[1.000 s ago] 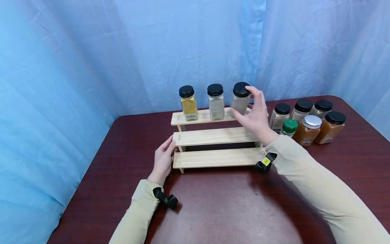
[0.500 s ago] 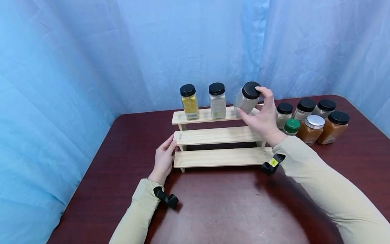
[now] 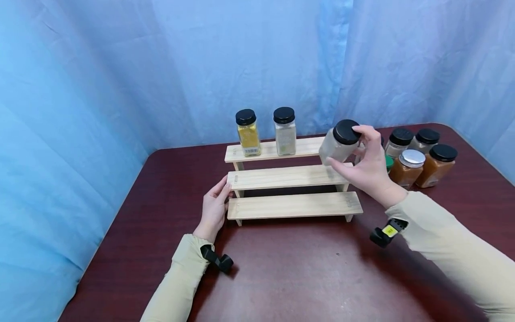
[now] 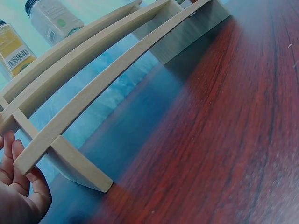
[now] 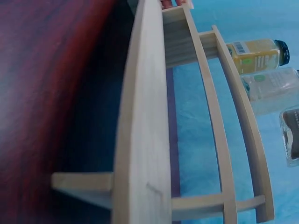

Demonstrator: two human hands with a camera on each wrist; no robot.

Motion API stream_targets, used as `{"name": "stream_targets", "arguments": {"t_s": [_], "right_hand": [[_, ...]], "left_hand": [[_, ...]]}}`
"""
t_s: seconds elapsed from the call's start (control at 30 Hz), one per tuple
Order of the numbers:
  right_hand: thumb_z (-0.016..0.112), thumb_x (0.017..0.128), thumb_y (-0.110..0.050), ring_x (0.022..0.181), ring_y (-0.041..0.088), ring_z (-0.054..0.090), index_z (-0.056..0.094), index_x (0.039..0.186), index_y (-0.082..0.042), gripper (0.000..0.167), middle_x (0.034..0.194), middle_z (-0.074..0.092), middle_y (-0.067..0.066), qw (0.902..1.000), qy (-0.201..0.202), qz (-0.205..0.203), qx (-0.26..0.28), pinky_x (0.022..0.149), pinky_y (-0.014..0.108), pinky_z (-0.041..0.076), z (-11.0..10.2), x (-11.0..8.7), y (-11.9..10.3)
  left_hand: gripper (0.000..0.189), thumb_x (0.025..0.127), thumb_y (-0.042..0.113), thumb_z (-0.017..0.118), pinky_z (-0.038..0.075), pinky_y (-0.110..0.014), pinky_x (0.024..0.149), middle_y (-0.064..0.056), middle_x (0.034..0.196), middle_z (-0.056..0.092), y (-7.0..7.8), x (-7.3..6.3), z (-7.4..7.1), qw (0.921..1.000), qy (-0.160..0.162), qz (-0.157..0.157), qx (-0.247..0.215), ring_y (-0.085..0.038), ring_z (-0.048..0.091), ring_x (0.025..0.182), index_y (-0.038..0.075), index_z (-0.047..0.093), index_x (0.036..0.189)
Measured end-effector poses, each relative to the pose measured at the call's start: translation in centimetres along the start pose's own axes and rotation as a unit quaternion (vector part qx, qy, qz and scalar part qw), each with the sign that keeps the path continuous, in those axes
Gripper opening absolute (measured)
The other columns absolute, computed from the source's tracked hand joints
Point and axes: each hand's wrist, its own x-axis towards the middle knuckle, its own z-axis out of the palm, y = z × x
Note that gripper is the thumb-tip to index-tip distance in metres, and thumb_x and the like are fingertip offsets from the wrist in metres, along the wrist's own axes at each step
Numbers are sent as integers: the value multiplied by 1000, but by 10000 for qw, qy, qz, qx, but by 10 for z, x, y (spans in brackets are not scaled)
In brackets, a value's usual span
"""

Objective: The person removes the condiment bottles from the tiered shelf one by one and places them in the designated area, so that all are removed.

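My right hand (image 3: 372,167) grips a clear spice jar (image 3: 335,148) with a black lid between thumb and fingers. The jar tilts, lid to the right, in front of the top step's right end. My left hand (image 3: 213,208) holds the left end of a three-step wooden rack (image 3: 289,179) at its middle step; in the left wrist view its fingertips (image 4: 39,184) curl by the step ends. On the top step stand a yellow spice jar (image 3: 249,136) and a pale spice jar (image 3: 285,136), both black-lidded. The right wrist view does not show my right hand.
Several more jars stand on the dark red table (image 3: 281,268) right of the rack, among them a silver-lidded brown jar (image 3: 407,169) and a black-lidded brown jar (image 3: 436,165). A green lid (image 3: 388,163) is partly hidden behind my right hand. Blue curtains (image 3: 241,58) hang behind.
My right hand has carried the jar from over the top step's right end to the right and toward me, tilting it more. My left hand has stayed on the rack.
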Motion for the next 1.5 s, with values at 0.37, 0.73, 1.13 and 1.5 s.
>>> {"name": "stream_targets", "arguments": {"t_s": [0.37, 0.73, 1.13, 1.5], "right_hand": [[59, 84, -56, 111, -5, 46, 34, 121, 5, 76, 115, 49, 19, 9981, -250, -282, -486, 78, 3, 39, -27, -20, -7], [57, 83, -59, 83, -20, 50, 33, 121, 8, 80, 131, 33, -17, 9959, -744, -105, -496, 60, 4, 43, -59, -52, -7], [56, 77, -66, 104, -17, 43, 35, 125, 8, 90, 128, 35, -27, 9907, -951, 277, -932, 77, 0, 37, -88, -84, 2], [92, 50, -4, 96, -22, 37, 41, 128, 5, 94, 120, 33, -31, 9740, -1460, 1079, -1357, 71, -2, 37, -108, -103, 12]], "left_hand": [[41, 97, 12, 54, 43, -15, 56, 10, 96, 65, 2, -1, 1, 10000, 4, -31, -48, -3, 52, 72, 9, 50, 137], [41, 96, 11, 55, 42, -15, 57, 14, 86, 63, 2, 1, 1, 10000, -66, 0, -56, -4, 52, 72, 7, 50, 137], [41, 96, 10, 54, 44, -15, 58, 15, 86, 64, 0, 0, 1, 9998, -10, -21, -201, -4, 52, 71, 6, 50, 137], [41, 97, 12, 54, 42, -15, 57, 14, 90, 64, 0, 0, 0, 9999, -47, -8, -147, -3, 52, 71, 8, 50, 137]]}}
